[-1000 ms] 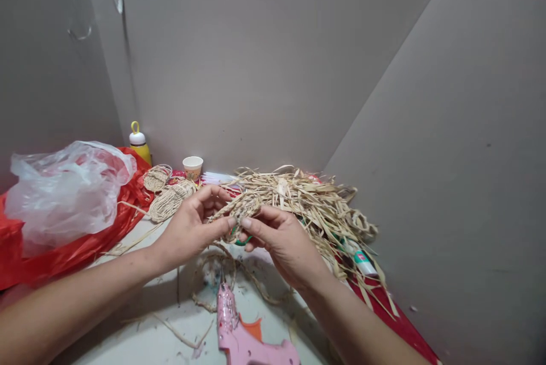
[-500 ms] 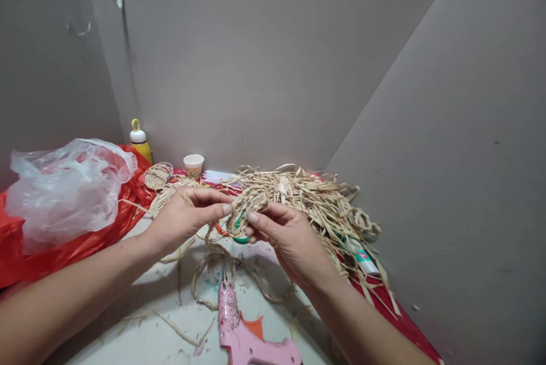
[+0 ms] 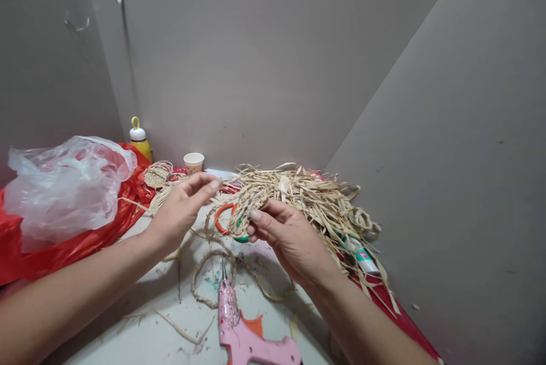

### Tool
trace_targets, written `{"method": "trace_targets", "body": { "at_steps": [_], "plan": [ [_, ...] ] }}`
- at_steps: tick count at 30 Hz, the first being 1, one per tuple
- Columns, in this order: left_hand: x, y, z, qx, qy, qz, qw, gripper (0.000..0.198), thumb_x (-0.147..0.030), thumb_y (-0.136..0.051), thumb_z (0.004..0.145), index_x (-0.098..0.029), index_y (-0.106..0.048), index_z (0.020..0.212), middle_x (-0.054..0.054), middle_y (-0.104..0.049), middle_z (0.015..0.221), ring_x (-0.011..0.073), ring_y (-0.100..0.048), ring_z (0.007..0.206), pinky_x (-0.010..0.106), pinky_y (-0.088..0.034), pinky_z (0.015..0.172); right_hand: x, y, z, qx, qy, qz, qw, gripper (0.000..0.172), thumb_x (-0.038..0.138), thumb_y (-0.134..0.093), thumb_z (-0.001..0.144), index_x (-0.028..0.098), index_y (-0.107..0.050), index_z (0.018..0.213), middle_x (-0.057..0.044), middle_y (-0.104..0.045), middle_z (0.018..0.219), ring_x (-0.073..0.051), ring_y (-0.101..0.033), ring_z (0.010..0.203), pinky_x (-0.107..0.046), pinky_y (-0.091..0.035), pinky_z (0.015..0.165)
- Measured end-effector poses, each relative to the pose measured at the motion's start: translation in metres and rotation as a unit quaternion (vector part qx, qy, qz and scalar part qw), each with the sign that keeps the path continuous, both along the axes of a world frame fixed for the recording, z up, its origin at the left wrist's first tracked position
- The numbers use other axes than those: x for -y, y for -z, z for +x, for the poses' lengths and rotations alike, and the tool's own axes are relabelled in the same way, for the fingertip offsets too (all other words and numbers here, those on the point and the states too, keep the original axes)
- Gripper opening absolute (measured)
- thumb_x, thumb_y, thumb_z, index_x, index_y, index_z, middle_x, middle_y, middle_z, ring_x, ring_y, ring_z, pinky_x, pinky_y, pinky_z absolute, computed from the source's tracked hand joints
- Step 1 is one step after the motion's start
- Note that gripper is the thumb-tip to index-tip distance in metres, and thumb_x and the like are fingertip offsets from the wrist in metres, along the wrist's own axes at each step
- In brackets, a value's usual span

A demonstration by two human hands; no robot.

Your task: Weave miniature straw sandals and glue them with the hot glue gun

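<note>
Take twelve o'clock toward the back wall (image 3: 239, 69) and the braided coil (image 3: 249, 206) as the clock's centre. See the coil raised above the table (image 3: 149, 348), clamped at its four o'clock edge between thumb and fingers of the right hand (image 3: 294, 240). Find the left hand (image 3: 181, 208) at nine o'clock, apart from the coil, thumb and forefinger tips close; impossible to tell whether on a strand or on nothing.

To handle the coil well, best pinch lightly at the rim, without twisting or flattening the rows. Turn from the wrist and leave slack, without tugging.

Watch the loose cord (image 3: 273, 298) toward six o'clock, looped on the table close to the nozzle (image 3: 224, 270) of the pink glue gun (image 3: 251, 345), perhaps prone to snagging. Mind that nozzle, possibly hot. Note an orange loop (image 3: 217, 220) at nine and a green loop (image 3: 242, 239) at six, seemingly scissor handles, just beside the coil. See the dry straw (image 3: 307, 194) heaped from one to four, with a white tube (image 3: 367, 264) at four. Farther off, find a paper cup (image 3: 194, 163) and yellow bottle (image 3: 140, 148) at ten, and a clear bag (image 3: 72, 189) over red plastic (image 3: 98, 243) at nine.
</note>
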State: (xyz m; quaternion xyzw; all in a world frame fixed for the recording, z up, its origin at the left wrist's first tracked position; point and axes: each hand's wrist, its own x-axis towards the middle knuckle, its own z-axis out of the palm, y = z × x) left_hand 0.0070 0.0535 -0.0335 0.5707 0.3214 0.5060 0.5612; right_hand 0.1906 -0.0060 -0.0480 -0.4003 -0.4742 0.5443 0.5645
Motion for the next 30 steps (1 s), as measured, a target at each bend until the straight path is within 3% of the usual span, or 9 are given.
{"method": "trace_targets", "body": {
  "at_steps": [2, 3, 6, 9, 16, 21, 30],
  "plan": [
    [0.003, -0.006, -0.004, -0.002, -0.077, 0.074, 0.994, 0.011, -0.028, -0.071, 0.081, -0.018, -0.067, 0.080, -0.005, -0.059, 0.073, 0.0068, -0.050, 0.066, 0.018, -0.040, 0.062, 0.000, -0.001, 0.001, 0.005, -0.005, 0.004, 1.000, 0.019, 0.034, -0.079, 0.073, 0.018, -0.067, 0.074, 0.001, -0.061, 0.071, -0.011, -0.055, 0.062, -0.023, -0.047, 0.059],
    [0.006, -0.010, -0.006, -0.017, -0.077, 0.094, 0.992, 0.012, -0.028, -0.070, 0.082, -0.018, -0.066, 0.077, -0.005, -0.057, 0.067, 0.0065, -0.047, 0.059, 0.018, -0.038, 0.057, 0.001, -0.001, 0.001, 0.010, -0.007, 0.011, 1.000, 0.019, 0.034, -0.077, 0.075, 0.018, -0.066, 0.074, 0.001, -0.059, 0.071, -0.011, -0.053, 0.063, -0.023, -0.045, 0.059],
    [0.018, -0.022, -0.010, -0.111, 0.027, 0.082, 0.990, 0.030, -0.037, -0.060, 0.088, -0.015, -0.068, 0.069, -0.002, -0.058, 0.057, 0.0067, -0.044, 0.048, 0.019, -0.035, 0.047, 0.002, -0.001, 0.001, 0.021, -0.017, 0.039, 0.999, 0.014, 0.032, -0.071, 0.082, 0.019, -0.065, 0.082, 0.001, -0.056, 0.075, -0.011, -0.048, 0.063, -0.022, -0.042, 0.057],
    [0.025, -0.026, -0.010, -0.163, 0.091, 0.036, 0.982, 0.027, -0.035, -0.064, 0.085, -0.013, -0.071, 0.070, 0.000, -0.062, 0.060, 0.0060, -0.047, 0.046, 0.019, -0.037, 0.046, 0.004, 0.000, -0.001, 0.032, -0.030, 0.053, 0.998, 0.010, 0.030, -0.066, 0.087, 0.021, -0.066, 0.090, 0.002, -0.054, 0.076, -0.010, -0.045, 0.063, -0.022, -0.041, 0.057],
    [0.013, -0.010, -0.003, -0.089, 0.156, -0.072, 0.981, 0.016, -0.028, -0.076, 0.073, -0.013, -0.070, 0.075, -0.003, -0.061, 0.062, 0.0049, -0.050, 0.046, 0.019, -0.047, 0.048, 0.004, 0.004, -0.002, 0.034, -0.036, 0.047, 0.998, 0.011, 0.031, -0.067, 0.087, 0.021, -0.066, 0.088, 0.002, -0.053, 0.077, -0.010, -0.043, 0.063, -0.023, -0.039, 0.056],
    [0.013, -0.009, -0.003, -0.064, 0.192, -0.094, 0.975, 0.019, -0.030, -0.076, 0.074, -0.012, -0.069, 0.072, -0.003, -0.061, 0.060, 0.0041, -0.049, 0.045, 0.017, -0.046, 0.046, 0.005, 0.002, -0.001, 0.045, -0.036, 0.053, 0.997, 0.012, 0.032, -0.069, 0.085, 0.021, -0.066, 0.084, 0.001, -0.055, 0.076, -0.011, -0.042, 0.062, -0.024, -0.038, 0.056],
    [0.013, -0.011, -0.004, -0.048, 0.187, -0.084, 0.978, 0.018, -0.028, -0.077, 0.073, -0.012, -0.068, 0.072, -0.003, -0.061, 0.059, 0.0049, -0.052, 0.046, 0.017, -0.047, 0.047, 0.006, -0.001, -0.001, 0.025, -0.028, 0.038, 0.999, 0.016, 0.032, -0.073, 0.080, 0.019, -0.065, 0.073, 0.004, -0.052, 0.064, -0.010, -0.044, 0.058, -0.024, -0.037, 0.056]
  ]
}}
